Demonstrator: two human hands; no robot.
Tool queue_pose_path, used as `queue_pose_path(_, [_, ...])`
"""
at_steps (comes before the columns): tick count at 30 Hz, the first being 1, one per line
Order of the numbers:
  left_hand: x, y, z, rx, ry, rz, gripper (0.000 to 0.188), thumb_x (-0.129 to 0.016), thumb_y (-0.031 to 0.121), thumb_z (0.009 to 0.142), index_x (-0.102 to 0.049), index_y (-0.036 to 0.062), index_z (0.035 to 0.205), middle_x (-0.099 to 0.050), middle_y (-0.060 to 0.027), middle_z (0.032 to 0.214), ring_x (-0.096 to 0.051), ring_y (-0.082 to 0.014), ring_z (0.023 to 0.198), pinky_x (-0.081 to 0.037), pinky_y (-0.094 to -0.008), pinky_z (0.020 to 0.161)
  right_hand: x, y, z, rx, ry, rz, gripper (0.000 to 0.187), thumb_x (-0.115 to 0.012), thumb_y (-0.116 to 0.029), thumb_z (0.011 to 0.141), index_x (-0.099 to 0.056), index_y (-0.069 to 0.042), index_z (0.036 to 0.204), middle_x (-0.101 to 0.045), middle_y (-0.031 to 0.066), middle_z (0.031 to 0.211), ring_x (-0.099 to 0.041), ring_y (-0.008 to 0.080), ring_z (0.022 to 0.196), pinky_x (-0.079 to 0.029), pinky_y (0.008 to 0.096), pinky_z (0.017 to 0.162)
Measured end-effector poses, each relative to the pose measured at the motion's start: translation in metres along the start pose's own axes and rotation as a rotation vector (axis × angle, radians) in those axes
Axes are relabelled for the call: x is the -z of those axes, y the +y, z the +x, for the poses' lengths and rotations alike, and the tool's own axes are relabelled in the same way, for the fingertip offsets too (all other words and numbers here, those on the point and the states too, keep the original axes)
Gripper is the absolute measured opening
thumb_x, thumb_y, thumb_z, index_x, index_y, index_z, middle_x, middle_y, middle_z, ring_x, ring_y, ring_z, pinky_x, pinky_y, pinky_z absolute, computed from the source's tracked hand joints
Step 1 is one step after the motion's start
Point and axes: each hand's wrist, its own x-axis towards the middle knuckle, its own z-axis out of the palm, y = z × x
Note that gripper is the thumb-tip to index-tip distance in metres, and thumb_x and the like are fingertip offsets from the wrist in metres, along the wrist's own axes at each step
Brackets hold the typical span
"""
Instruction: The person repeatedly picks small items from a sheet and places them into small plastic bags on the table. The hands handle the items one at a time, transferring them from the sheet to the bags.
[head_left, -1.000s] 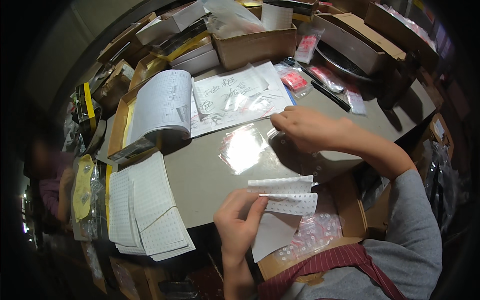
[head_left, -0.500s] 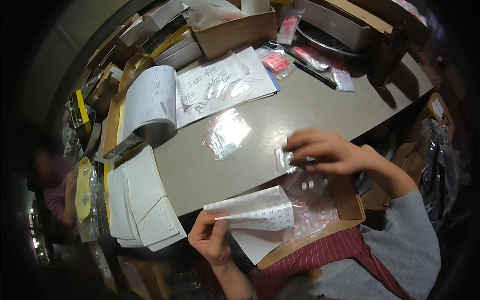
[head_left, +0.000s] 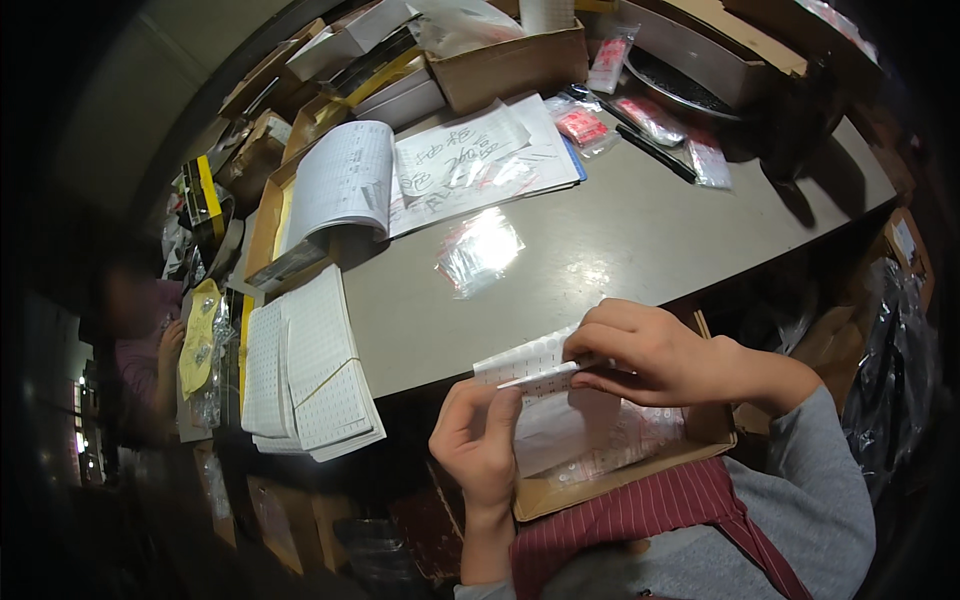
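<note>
From the head view, I see the person bent over an open cardboard box (head_left: pixel 625 484) at the lap, just in front of the table's near edge. Above the box is the folded white sheet (head_left: pixel 540 377). The left hand (head_left: pixel 476 440) pinches its left end between thumb and forefinger; the right hand (head_left: pixel 640 350) has curled fingers and thumb closed on the fold's right part, the exact contact partly hidden.

Grey tabletop (head_left: pixel 650 245) stretches from that edge back to a black pen (head_left: pixel 655 153) and red-and-white packets (head_left: pixel 582 125). A pile of small clear bags (head_left: pixel 482 252) lies mid-table, and a banded stack of printed sheets (head_left: pixel 315 350) sits at the left corner.

As for writing, the folded sheet carries rows of small dark marks. A loose paper (head_left: pixel 460 150) bears large black handwriting, and the curled pad (head_left: pixel 340 180) beside it shows fine ruled lines.
</note>
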Motion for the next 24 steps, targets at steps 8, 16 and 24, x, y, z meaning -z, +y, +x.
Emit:
queue_pose_path(8, [-0.003, 0.006, 0.003, 0.064, -0.158, -0.029, 0.01, -0.075, -0.002, 0.091, -0.073, -0.0055, 0.1, -0.067, -0.0065, 0.089, -0.062, -0.0121, 0.08, -0.048, -0.0242, 0.073, -0.012, 0.011, -0.004, -0.058, 0.013, 0.133, 0.034, -0.073, -0.007, 0.081, -0.061, -0.002, 0.113, -0.061, 0.0193, 0.106, -0.061, 0.0417, 0.098, -0.052, 0.0461, 0.085])
queue_pose_path(16, [-0.01, 0.004, 0.013, -0.089, -0.11, 0.189, 0.007, -0.078, -0.001, 0.089, -0.075, -0.0042, 0.094, -0.069, -0.0093, 0.084, -0.065, -0.0149, 0.076, -0.05, -0.0264, 0.068, 0.003, 0.016, 0.012, -0.045, 0.012, 0.113, 0.033, -0.072, -0.004, 0.081, -0.061, -0.003, 0.111, -0.06, 0.0179, 0.102, -0.061, 0.0397, 0.098, -0.052, 0.0457, 0.084])
queue_pose_path(24, [-0.01, 0.001, 0.035, -0.226, -0.099, 0.312, 0.009, -0.079, 0.001, 0.089, -0.075, -0.003, 0.096, -0.07, -0.0111, 0.085, -0.067, -0.0189, 0.076, -0.052, -0.0289, 0.069, -0.001, 0.014, 0.036, 0.194, 0.078, -0.306, 0.025, -0.069, -0.007, 0.069, -0.058, -0.003, 0.091, -0.054, 0.0136, 0.09, -0.059, 0.0341, 0.085, -0.053, 0.0412, 0.075])
